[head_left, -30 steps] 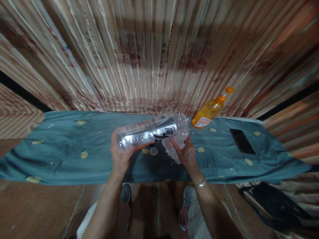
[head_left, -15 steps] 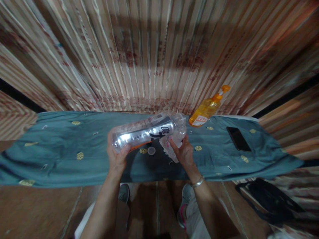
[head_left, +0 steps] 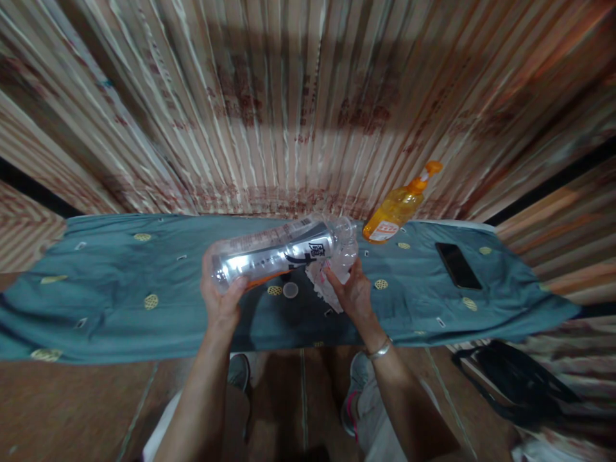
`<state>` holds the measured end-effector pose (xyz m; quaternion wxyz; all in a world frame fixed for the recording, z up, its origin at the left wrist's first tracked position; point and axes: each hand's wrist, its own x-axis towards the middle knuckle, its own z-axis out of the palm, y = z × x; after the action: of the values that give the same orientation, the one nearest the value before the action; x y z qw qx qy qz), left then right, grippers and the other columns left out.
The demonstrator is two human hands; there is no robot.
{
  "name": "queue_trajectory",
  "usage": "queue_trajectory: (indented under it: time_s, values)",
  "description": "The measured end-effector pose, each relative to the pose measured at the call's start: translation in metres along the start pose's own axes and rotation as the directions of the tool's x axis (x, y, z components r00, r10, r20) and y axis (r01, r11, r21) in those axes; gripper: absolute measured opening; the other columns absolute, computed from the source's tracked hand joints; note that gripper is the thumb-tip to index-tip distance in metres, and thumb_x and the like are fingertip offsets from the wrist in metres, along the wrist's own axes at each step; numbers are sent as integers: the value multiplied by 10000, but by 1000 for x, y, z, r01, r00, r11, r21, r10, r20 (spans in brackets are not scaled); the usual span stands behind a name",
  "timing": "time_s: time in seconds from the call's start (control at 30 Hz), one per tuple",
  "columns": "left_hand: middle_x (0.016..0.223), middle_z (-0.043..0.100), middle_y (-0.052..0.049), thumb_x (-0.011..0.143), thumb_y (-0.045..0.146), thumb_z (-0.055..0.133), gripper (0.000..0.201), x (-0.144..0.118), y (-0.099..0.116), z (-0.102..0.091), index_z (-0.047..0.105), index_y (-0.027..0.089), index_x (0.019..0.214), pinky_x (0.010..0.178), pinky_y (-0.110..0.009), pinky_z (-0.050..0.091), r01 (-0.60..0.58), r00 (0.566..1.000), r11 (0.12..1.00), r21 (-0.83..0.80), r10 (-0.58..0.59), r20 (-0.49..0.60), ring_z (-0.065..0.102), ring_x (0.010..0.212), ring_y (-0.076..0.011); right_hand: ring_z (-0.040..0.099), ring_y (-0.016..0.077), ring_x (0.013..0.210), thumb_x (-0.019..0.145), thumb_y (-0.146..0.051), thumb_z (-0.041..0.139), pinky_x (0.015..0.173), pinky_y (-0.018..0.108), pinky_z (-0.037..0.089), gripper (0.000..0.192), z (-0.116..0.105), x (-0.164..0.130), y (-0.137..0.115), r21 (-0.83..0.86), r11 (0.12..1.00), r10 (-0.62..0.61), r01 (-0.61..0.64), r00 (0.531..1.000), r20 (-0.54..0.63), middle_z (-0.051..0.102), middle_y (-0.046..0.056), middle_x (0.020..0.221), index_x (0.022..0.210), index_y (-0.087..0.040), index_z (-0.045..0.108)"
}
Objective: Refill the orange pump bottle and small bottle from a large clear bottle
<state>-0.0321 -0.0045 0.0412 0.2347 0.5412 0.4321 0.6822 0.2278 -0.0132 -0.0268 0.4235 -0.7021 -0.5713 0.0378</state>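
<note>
My left hand (head_left: 224,292) is wrapped around the base of a clear plastic bottle (head_left: 269,256) with a silver label and dark characters. The bottle lies tilted above the table, its neck end pointing right and slightly up. At that neck end, my right hand (head_left: 355,292) is closed on a crumpled white tissue (head_left: 325,289). A clear, shiny plastic shape (head_left: 346,247) shows between the bottle's shoulder and my right fingers; its outline is hard to make out. A small round whitish cap (head_left: 290,290) rests on the cloth below the bottle.
A teal patterned cloth (head_left: 115,269) covers the narrow table. Behind the bottle stands an orange pump bottle (head_left: 392,212), and a black phone (head_left: 457,266) lies farther right. Corrugated sheeting (head_left: 289,128) rises at the back. A dark bag (head_left: 520,378) sits at lower right.
The whole view has shifted slightly, so everything appears a little to the left. Both hands keep the same hold on the bottle and tissue.
</note>
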Motion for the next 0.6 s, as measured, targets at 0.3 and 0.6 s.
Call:
queue_trajectory:
  time_s: [0.3, 0.6]
  values:
    - [1156, 701, -84, 720, 657, 714, 698, 2, 2, 0, 636, 239, 1274, 936, -446, 549, -35, 999, 999, 40, 35, -10, 664, 1062, -298, 751, 311, 893, 854, -570, 656, 751, 461, 626, 647, -2, 1, -1, 11, 1000, 14, -15, 1000, 27, 776, 169, 1062, 1350, -176, 525]
    - [1159, 694, -70, 708, 649, 722, 683, 3, 7, -1, 643, 260, 1264, 936, -450, 553, -23, 999, 997, 75, 25, -22, 654, 1070, -298, 756, 305, 896, 860, -594, 646, 779, 447, 623, 660, -3, 1, -4, 40, 999, 26, -27, 999, 28, 778, 176, 1052, 1330, -143, 548]
